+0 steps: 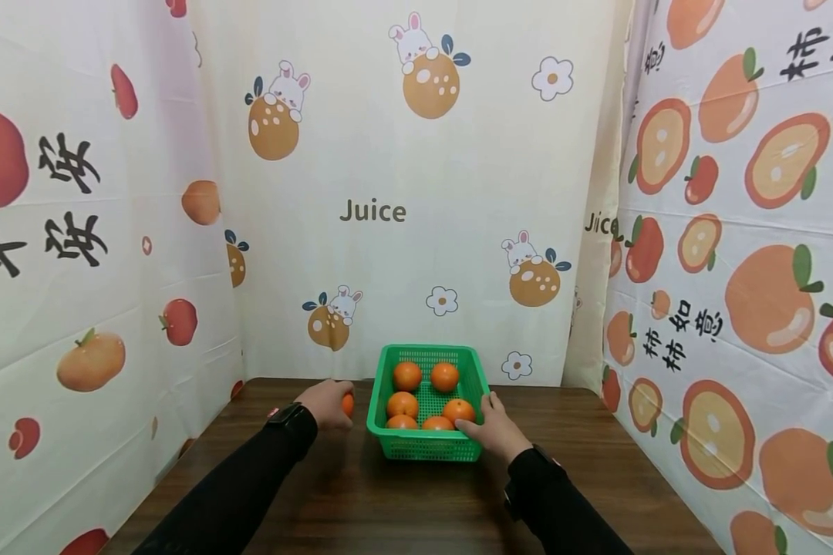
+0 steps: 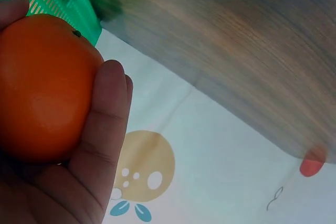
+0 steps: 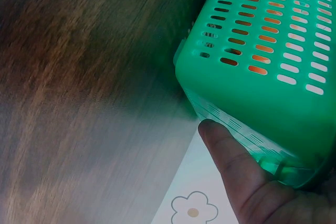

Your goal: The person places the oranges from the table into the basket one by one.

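Note:
At the left side of the green basket (image 1: 426, 445), my left hand (image 1: 328, 404) holds an orange (image 1: 348, 405). The left wrist view shows that orange (image 2: 47, 87) close up, smooth, with a small green stem end; the fingers (image 2: 107, 108) and thumb wrap its sides. My right hand (image 1: 501, 430) grips the basket at its near right corner, thumb over the rim and fingers along the outside of the right wall. In the right wrist view a finger (image 3: 231, 153) lies against the slotted basket wall (image 3: 247, 95). Several oranges (image 1: 407, 376) lie inside the basket.
The basket stands toward the back of a dark wooden table (image 1: 416, 509). Printed cloth hangs close around it: a back curtain (image 1: 458, 193) with rabbits and the word Juice, and fruit-patterned side curtains (image 1: 722, 308).

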The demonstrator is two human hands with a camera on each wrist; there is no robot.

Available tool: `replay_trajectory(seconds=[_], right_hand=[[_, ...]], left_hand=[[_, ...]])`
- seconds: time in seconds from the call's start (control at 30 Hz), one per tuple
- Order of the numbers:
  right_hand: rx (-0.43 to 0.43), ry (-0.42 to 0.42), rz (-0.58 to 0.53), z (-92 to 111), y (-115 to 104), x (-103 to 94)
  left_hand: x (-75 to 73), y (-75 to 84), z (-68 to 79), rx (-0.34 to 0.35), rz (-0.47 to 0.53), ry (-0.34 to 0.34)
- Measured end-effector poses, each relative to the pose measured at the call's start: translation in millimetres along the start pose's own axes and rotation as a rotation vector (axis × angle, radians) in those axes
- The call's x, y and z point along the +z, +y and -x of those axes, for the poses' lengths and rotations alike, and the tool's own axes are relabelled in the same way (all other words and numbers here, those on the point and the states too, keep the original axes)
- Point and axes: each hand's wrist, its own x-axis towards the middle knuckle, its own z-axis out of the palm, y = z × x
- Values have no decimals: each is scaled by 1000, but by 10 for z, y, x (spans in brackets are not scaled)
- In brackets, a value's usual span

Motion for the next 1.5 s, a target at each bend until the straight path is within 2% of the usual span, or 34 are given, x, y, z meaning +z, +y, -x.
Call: replay_trajectory(seconds=[0.3, 0.7, 0.97, 1.17, 1.5], right_hand=[[-3, -1, -1, 9, 3, 8], [-1, -7, 0, 9, -10, -6], [-8, -1, 1, 48, -40, -20], [-11, -3, 4, 45, -49, -19], [-16, 0, 2, 47, -49, -9]], left_hand=[[-122, 124, -5, 34, 24, -12], [-208, 238, -26, 38, 75, 23], [-258, 416, -2, 26, 82, 64], [-236, 472, -12, 43, 70, 114], [-186, 552, -65, 60, 65, 126]])
